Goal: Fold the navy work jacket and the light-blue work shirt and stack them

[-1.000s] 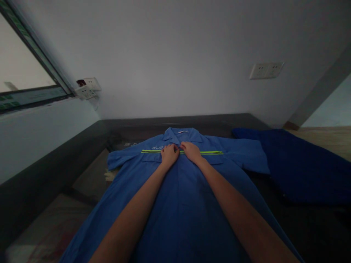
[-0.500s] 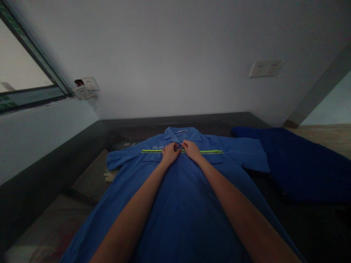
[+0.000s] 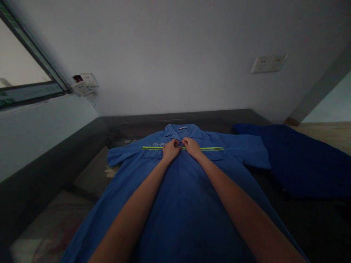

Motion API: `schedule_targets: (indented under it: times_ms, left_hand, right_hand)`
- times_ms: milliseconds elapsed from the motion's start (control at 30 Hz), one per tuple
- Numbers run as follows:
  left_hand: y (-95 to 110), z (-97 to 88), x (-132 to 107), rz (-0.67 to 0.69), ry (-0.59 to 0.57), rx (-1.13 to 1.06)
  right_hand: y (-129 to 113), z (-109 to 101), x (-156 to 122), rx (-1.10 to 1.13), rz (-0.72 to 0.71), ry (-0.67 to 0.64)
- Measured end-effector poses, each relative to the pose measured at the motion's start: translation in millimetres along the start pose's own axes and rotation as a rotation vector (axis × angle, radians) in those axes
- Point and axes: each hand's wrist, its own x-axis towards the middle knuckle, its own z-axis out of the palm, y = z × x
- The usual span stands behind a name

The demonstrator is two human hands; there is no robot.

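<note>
A blue short-sleeved shirt (image 3: 175,190) lies spread out face up, its collar (image 3: 183,130) at the far end and a yellow-green stripe across the chest. My left hand (image 3: 171,149) pinches the shirt's front edge just below the collar opening. Close beside it, my right hand (image 3: 191,146) pinches the other side of the front placket, fingertips nearly touching those of the left. Whether a button sits between the fingers is too small to make out. White lettering shows on the chest, partly covered by my left hand.
A darker blue folded cloth (image 3: 307,160) lies to the right, by the shirt's sleeve. The dark surface (image 3: 214,116) meets a pale wall behind. Wall sockets (image 3: 270,64) are on the right, and more sockets (image 3: 85,84) on the left near a window.
Both hands stay at the shirt's front, with only slight finger movement. The view has tilted a little, so the shirt sits slightly higher in the picture.
</note>
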Motion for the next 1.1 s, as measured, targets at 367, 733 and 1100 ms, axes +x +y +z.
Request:
schedule_targets:
  times_ms: [367,733,1100]
  left_hand:
    - [-3.2,-6.8,8.4,-0.006,-0.088,-0.03]
    - [0.9,-0.8,-7.5,0.062,0.052,0.114]
    - [-0.2,2.5,-12.8,0.148,0.139,0.312]
  right_hand:
    - [3.3,-3.4,-0.9,0.047,-0.072,0.029]
    - [5.7,-8.7,-4.7,-0.001,-0.085,0.039]
    - [7.7,-11.0,-8.9,-0.121,-0.028,0.09]
